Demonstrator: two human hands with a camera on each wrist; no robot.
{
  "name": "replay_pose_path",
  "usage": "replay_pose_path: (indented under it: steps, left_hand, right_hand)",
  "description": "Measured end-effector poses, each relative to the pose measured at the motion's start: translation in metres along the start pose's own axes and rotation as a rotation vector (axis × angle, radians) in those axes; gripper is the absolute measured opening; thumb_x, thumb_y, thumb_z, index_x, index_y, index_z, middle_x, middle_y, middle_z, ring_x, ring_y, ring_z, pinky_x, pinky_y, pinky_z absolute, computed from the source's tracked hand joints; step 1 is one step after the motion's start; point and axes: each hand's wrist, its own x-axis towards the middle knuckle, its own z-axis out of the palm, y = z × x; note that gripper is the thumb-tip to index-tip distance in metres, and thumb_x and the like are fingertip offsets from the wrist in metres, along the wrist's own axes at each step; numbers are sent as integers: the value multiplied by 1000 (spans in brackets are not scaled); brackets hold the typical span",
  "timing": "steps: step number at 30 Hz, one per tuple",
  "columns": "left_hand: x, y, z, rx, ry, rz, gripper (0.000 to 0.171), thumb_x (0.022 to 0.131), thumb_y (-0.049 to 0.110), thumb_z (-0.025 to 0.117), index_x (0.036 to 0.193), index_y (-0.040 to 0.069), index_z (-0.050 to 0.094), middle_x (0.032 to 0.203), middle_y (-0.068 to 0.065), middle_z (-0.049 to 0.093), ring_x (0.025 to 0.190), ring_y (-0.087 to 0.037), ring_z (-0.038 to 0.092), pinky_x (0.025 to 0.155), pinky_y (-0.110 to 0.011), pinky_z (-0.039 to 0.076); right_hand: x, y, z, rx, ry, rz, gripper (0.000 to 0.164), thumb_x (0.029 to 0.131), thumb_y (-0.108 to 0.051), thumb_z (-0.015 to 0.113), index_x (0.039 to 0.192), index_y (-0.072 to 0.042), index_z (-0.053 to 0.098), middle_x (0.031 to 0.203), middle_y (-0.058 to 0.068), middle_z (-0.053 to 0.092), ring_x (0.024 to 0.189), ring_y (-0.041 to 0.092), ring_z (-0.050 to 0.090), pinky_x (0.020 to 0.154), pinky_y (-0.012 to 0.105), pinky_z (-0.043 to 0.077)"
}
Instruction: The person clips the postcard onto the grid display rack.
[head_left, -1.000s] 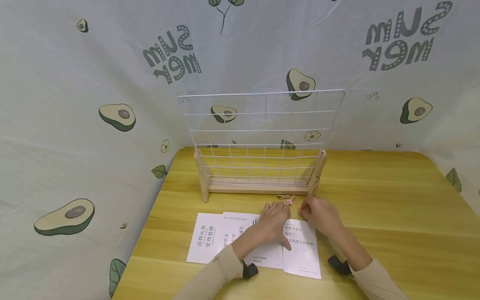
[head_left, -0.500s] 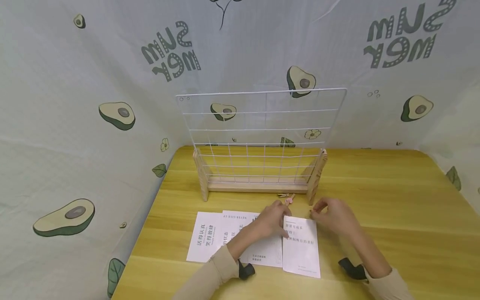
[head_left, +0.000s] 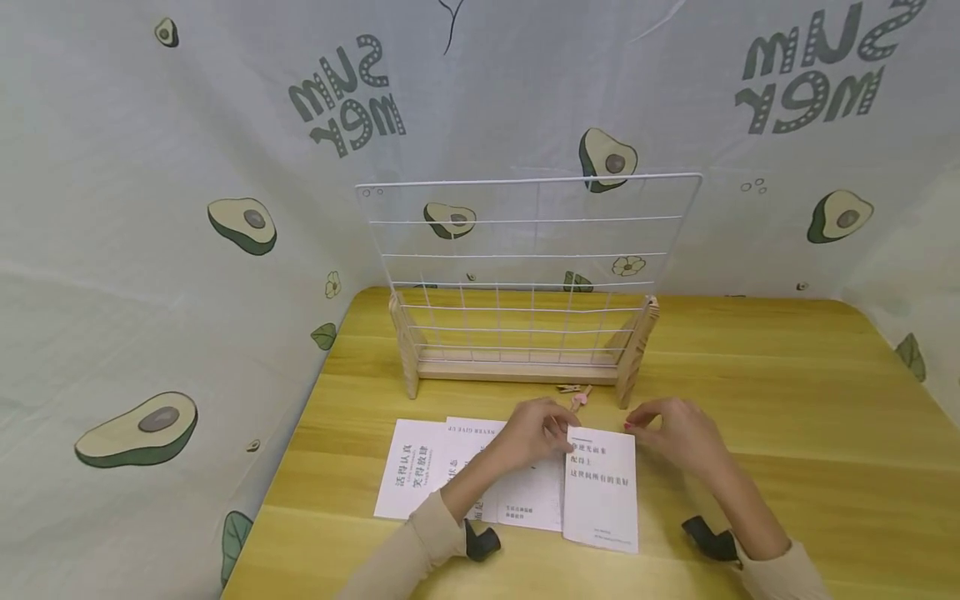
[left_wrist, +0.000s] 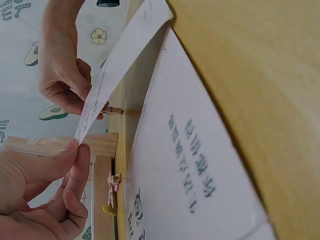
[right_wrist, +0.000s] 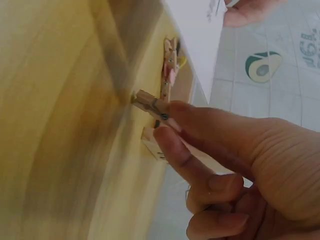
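My left hand (head_left: 534,432) pinches the upper left corner of a white printed card (head_left: 600,504) between thumb and fingers. In the left wrist view the card (left_wrist: 112,67) slants up off the table toward those fingertips. Just right of the card's upper right corner is my right hand (head_left: 678,433). Its thumb and index finger pinch a small wooden clothespin (right_wrist: 150,102), seen in the right wrist view with its far end pointing away from the fingertips. Several more clothespins (right_wrist: 170,62) lie near the rack, one with a pink ornament (head_left: 581,400).
Other white printed cards (head_left: 411,496) lie overlapping to the left of the lifted one. Behind them stands a white wire grid rack on a wooden base (head_left: 517,372). A cloth with avocado prints (head_left: 157,429) hangs around the yellow wooden table (head_left: 787,433).
The left hand has gone from spreading over the cards to pinching one card's corner, and that card is now raised. The right hand has shifted right with the clothespin.
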Motion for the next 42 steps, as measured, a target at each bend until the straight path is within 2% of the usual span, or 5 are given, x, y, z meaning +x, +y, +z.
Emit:
replay_pose_path:
  steps: [5,12,16,24,42]
  left_hand:
    - [-5,1,-12,-108,85,-10,22,87,-1,79,108,4,79,94,-8,73,76,1,60,66,-13,47]
    - [-12,1,-37,-142,223,2,21,88,2,79,108,8,81,95,-6,76,76,0,59,65,-15,41]
    - [-16,0,-57,-142,290,25,19,88,2,79,106,8,82,97,-7,78,76,-2,58,66,-16,40]
    - [-26,-3,-98,-132,385,112,18,87,0,79,104,5,82,90,-11,77,73,-5,59,62,-16,41]
    - [-39,7,-184,-46,622,128,16,87,-3,78,101,4,83,89,-15,74,75,-15,53,63,-21,37]
  right_hand:
    - [2,1,-4,-19,-21,-7,7,83,-11,83,90,-8,81,85,5,78,76,17,64,63,30,41]
    - [2,-4,-4,-15,14,-15,7,83,-17,85,88,-12,82,85,2,79,58,9,43,51,24,32]
    - [7,-10,-3,-10,84,-60,9,81,-17,87,88,-14,82,78,-3,70,56,6,37,49,23,29]
    - [19,-28,-5,88,212,-139,8,82,-13,87,89,-10,83,60,-7,33,54,0,24,48,20,22]
    - [46,-72,-13,270,266,-223,9,90,-6,79,98,-5,81,58,-6,32,52,0,22,42,27,22]
